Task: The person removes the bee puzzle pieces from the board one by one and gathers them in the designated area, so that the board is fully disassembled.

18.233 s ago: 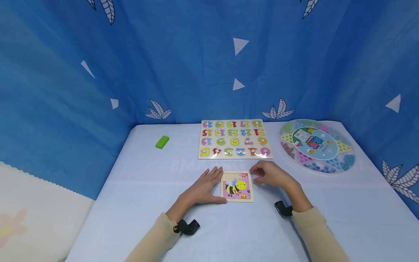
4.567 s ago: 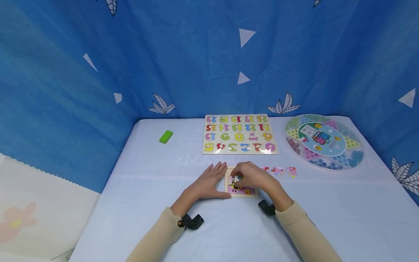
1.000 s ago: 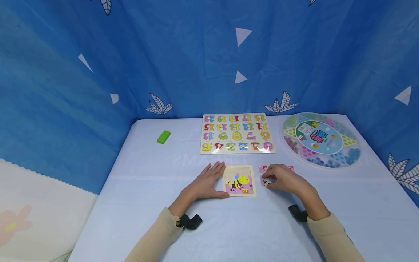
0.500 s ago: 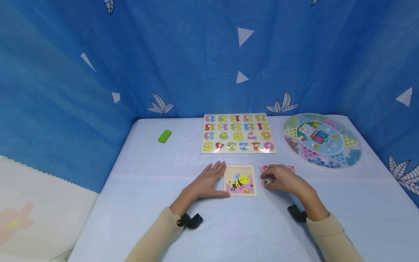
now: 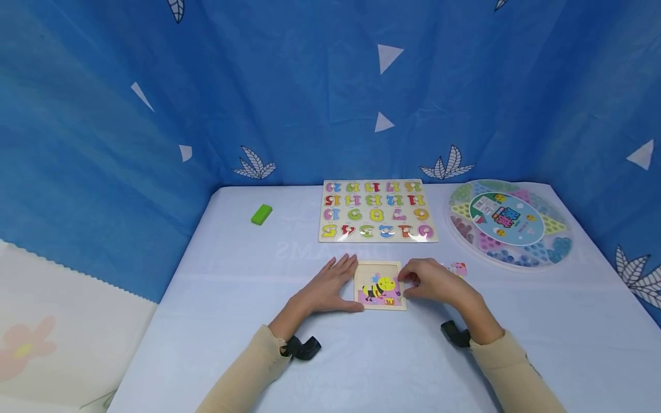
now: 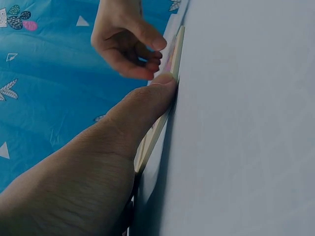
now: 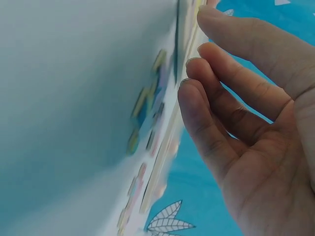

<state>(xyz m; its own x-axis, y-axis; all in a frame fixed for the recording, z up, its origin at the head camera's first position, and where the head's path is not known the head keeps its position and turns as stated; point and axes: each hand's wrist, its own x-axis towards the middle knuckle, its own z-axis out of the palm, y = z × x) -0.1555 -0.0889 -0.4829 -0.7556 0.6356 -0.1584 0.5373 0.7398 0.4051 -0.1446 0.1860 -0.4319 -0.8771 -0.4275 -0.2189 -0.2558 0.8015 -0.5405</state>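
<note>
A small square wooden jigsaw puzzle point(image 5: 366, 271) with a bee picture lies flat on the table; bare wood shows along its top and upper left. My left hand point(image 5: 325, 292) rests at its left side, fingers outstretched, thumb along the near edge. The left wrist view shows this thumb point(image 6: 160, 91) against the frame's edge. My right hand point(image 5: 434, 281) hovers at the puzzle's right edge, fingers bent and thumb apart, with no piece visible in it. Loose pink jigsaw pieces point(image 5: 458, 268) lie beyond it, partly hidden; several pieces point(image 7: 140, 105) show, blurred, in the right wrist view.
Behind the puzzle lies a number board point(image 5: 378, 211) with colourful numerals. A round clear case of beads point(image 5: 508, 221) sits at the back right, a green block point(image 5: 261, 214) at the back left. Blue curtain point(image 5: 330, 86) closes off the table's far side.
My right hand has shifted left from the loose pieces to the puzzle's edge. Compared with the oldest frame, pieces now lie outside and more bare wood shows. The left hand has stayed.
</note>
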